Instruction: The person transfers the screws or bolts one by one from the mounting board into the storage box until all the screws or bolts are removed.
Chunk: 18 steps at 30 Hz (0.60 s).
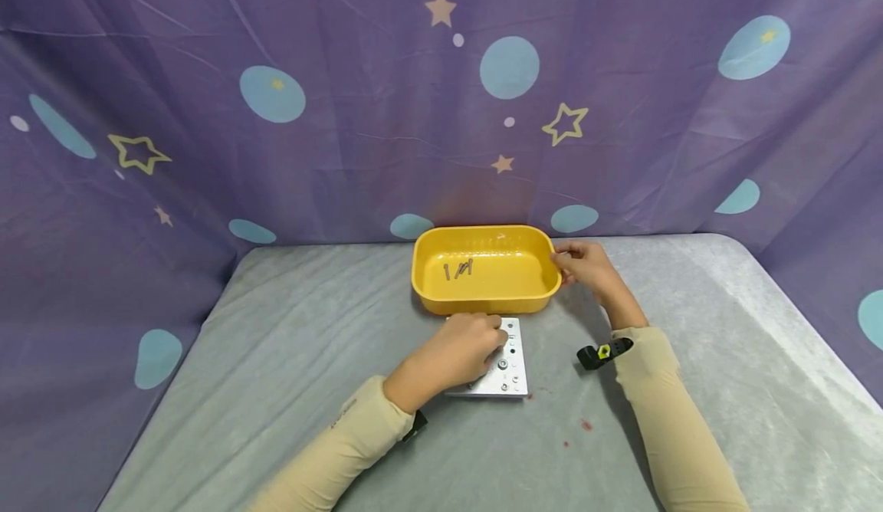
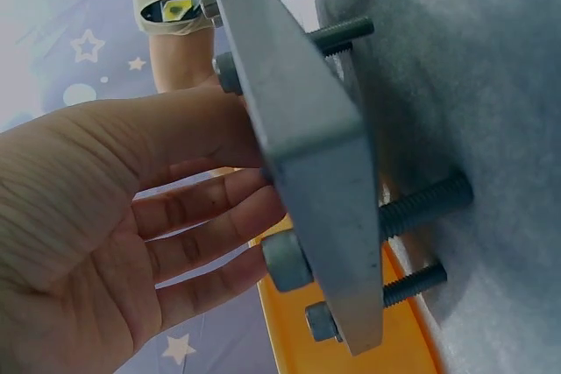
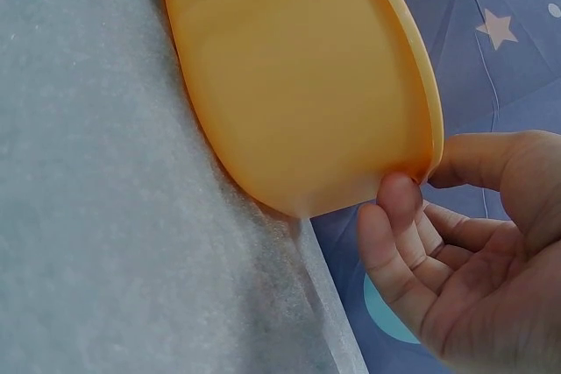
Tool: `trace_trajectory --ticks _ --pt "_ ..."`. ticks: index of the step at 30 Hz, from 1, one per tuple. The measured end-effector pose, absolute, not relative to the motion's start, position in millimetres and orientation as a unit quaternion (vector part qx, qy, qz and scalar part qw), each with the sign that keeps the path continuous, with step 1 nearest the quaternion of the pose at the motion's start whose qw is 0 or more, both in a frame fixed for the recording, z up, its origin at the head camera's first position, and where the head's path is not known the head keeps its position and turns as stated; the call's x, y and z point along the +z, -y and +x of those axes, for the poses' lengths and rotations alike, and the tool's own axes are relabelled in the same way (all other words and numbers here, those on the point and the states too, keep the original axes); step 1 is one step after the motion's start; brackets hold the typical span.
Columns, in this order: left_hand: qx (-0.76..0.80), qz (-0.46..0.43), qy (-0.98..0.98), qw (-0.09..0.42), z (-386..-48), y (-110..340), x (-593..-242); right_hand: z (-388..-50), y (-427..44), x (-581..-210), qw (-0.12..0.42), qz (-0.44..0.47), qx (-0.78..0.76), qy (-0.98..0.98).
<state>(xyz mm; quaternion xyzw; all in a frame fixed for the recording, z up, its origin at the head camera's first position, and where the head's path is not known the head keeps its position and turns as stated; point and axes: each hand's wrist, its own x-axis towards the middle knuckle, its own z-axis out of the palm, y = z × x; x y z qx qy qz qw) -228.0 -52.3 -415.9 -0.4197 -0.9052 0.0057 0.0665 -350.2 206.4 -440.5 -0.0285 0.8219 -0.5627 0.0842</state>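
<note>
A silver metal plate (image 1: 512,380) with several socket-head bolts through it lies in front of the yellow tray (image 1: 486,305). My left hand (image 1: 461,349) is over the plate, thumb and fingertips meeting at its top face around a bolt head that is mostly hidden. In the left wrist view, the plate (image 2: 302,94) shows edge-on, threaded shanks sticking out below it; a large bolt head (image 2: 287,260) stands beside the fingers. At the tray's right end, my right hand (image 1: 585,265) pinches the rim between thumb and fingers, clearly seen in the right wrist view (image 3: 473,251).
Several loose bolts (image 1: 458,270) lie in the left half of the tray. A grey cloth (image 1: 303,328) covers the table, with small red marks (image 1: 586,425) to the right of the plate. A purple patterned curtain (image 1: 386,113) hangs behind the table.
</note>
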Motion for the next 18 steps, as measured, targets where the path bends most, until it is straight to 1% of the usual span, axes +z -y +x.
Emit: trace_trajectory --ticks 4,12,18 --pt "0.012 -0.417 0.906 0.07 -227.1 51.4 -416.4 -348.5 -205.7 -437.5 0.089 -0.024 -0.566 -0.819" --pt "0.027 -0.416 0.905 0.086 -225.5 50.2 -416.3 -340.8 -200.9 -419.7 0.102 -0.018 -0.57 -0.815" --pt "0.03 -0.417 0.904 0.09 -224.6 49.9 -415.3 -348.4 -205.6 -437.2 0.088 -0.024 -0.572 -0.815"
